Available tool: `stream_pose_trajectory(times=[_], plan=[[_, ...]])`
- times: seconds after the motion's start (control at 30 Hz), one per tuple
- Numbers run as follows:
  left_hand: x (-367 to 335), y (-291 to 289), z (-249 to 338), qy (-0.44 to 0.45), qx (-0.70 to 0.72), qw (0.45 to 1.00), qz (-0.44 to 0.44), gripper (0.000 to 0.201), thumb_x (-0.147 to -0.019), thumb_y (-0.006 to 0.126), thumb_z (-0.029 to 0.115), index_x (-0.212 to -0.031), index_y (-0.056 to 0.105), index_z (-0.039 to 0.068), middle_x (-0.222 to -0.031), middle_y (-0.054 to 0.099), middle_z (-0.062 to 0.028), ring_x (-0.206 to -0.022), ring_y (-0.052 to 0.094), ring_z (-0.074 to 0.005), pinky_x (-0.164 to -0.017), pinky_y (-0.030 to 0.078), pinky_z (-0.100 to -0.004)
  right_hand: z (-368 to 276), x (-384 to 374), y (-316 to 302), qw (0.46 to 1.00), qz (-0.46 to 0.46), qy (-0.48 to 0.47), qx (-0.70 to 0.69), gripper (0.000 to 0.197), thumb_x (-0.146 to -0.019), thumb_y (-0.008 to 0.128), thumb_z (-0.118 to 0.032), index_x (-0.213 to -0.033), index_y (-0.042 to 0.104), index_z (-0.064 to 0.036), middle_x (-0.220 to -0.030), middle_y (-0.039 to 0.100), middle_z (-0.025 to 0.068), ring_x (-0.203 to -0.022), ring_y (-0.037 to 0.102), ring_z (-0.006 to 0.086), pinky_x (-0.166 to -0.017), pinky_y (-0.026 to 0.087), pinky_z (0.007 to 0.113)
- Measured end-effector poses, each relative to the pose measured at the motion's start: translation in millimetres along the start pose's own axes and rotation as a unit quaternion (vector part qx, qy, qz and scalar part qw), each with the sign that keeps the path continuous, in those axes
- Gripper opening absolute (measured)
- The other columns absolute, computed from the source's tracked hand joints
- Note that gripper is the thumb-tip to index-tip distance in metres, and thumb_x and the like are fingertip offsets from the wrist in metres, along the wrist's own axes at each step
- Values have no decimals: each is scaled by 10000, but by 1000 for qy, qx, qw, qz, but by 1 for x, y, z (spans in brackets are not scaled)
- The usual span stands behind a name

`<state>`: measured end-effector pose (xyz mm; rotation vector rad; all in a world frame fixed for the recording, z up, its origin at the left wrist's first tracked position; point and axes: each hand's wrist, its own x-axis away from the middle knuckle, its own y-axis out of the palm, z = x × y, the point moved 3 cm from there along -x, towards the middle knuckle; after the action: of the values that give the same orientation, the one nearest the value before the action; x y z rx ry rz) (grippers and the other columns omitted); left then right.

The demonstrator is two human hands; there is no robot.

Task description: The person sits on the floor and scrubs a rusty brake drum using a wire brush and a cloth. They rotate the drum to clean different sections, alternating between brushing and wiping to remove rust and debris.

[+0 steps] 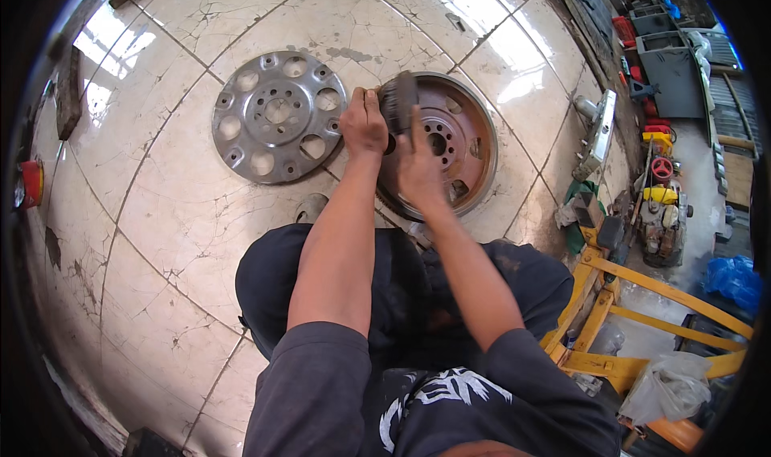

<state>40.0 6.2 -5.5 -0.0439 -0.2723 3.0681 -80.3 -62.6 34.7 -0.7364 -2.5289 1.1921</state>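
My left hand (365,126) is closed at the left rim of a brown, rust-stained flywheel (468,144), which has a ring of bolt holes about its centre hole. In my right hand (421,168) is a brush (406,105) with a dark back, its bristles toward the flywheel's upper left edge. Motion smears the brush and the right hand a little. Left of the flywheel, a grey metal disc (275,145) with several large round holes lies flat on the floor. The brush hides part of the flywheel's rim.
The floor has cracked, pale tiles (169,208). To the right are a metal part (596,136), a yellow frame (675,288) with a plastic bag (668,386) and a machine with a red wheel (662,169). A red can (32,184) stands far left, near a wooden piece (69,95).
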Motion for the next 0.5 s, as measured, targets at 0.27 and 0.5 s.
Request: stream_pose_trajectory(times=[0.27, 0.5], plan=[[-1, 8, -5, -22, 27, 999, -12, 367, -1076, 472, 333, -1027, 663, 24, -905, 693, -299, -905, 654, -532, -784, 482, -574, 4, 16, 7, 990, 81, -114, 3, 644, -1120, 478, -350, -1699, 228, -224, -1068, 712, 344, -978, 673, 566, -864, 521, 580], [-2, 3, -5, -14, 37, 999, 4, 362, -1074, 477, 329, -1011, 632, 8, -914, 682, -303, -897, 643, -530, -765, 468, -556, -12, 5, -2, 996, -20, 57, -64, 641, -1121, 469, -336, -1696, 232, -183, -1508, 535, 316, -1379, 516, 510, -1105, 470, 495]])
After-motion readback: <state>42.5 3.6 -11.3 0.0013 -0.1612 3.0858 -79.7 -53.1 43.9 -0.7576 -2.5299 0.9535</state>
